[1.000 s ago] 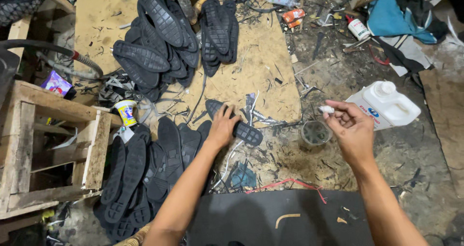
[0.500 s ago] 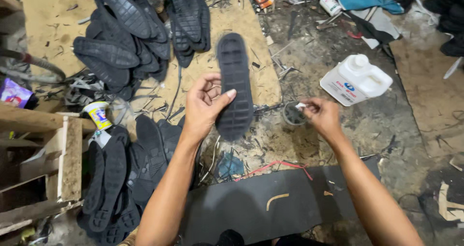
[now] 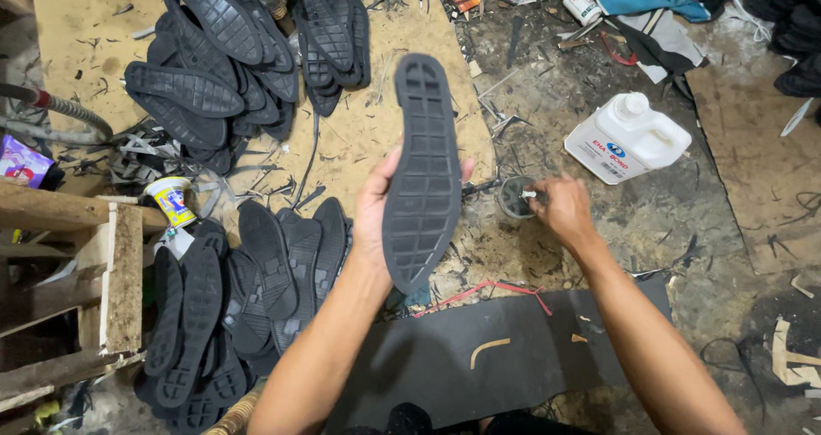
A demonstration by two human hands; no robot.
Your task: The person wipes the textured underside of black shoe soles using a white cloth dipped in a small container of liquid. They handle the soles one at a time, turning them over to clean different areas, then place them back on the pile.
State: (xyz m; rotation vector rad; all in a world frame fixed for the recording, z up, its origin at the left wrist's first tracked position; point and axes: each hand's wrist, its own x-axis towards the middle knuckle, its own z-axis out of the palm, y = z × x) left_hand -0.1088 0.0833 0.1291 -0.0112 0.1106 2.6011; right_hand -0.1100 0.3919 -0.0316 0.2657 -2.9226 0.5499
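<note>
My left hand (image 3: 373, 206) holds a black rubber shoe sole (image 3: 422, 171) upright in front of me, its grooved tread facing the camera. My right hand (image 3: 560, 211) pinches a small white stick, its tip reaching into a small round dark tin (image 3: 515, 197) on the floor. A white plastic jug (image 3: 627, 137) with a cap lies just beyond that hand.
Several black soles are heaped at top left (image 3: 218, 54) and beside my left knee (image 3: 231, 302). A wooden crate (image 3: 81, 290) stands at left, a small printed cup (image 3: 171, 201) next to it. A dark rubber mat (image 3: 479, 358) lies in front of me; scraps litter the floor.
My left hand picked a sole off the floor and raised it higher toward the camera. My right hand dropped from mid-air to the round tin with its stick.
</note>
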